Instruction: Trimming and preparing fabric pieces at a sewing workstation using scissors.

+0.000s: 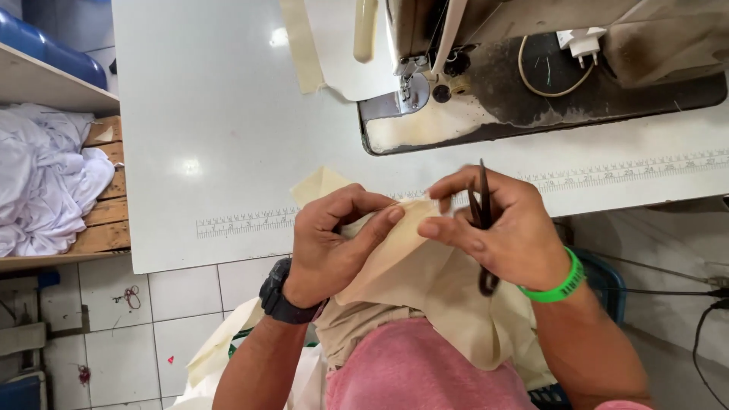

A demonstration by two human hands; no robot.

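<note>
L fingers: left hand [328, 243] pinches the cream fabric [425, 281] — thumb on top, fingertips curled under the fold, grip tight.
R fingers: right hand [507, 231] clamps the same fold w/ thumb + forefinger, just beside the L thumb, tips nearly touching. Same hand also holds the dark scissors [483, 220], tucked between the fingers, blades pointing up & away, loop handle hanging below the palm. Blades look closed; not cutting cloth.
Fabric: cream piece held up between both hands, above the lap, over the near table edge. One corner sticks up behind the L hand; rest drapes down over pink clothing [414, 372] and off to the lower left.
Wrists: black watch [279, 298] on L; green band [560, 284] on R.
Table: white sewing table [228, 114], printed ruler strip [243, 224] along the near edge, running behind the hands.
Machine: sewing machine [471, 45] at top, needle area well apart from the hands, on a worn dark-stained bed. White plug + cable loop [581, 45] lie on that bed.
Far strip: cream strip [302, 45] on the table by the machine.
Left side: wooden shelf [106, 220] w/ pile of white cloth [42, 182]; blue container [53, 49] above.
Floor: white tiles [182, 304], bits of thread; black cables at right edge.
</note>
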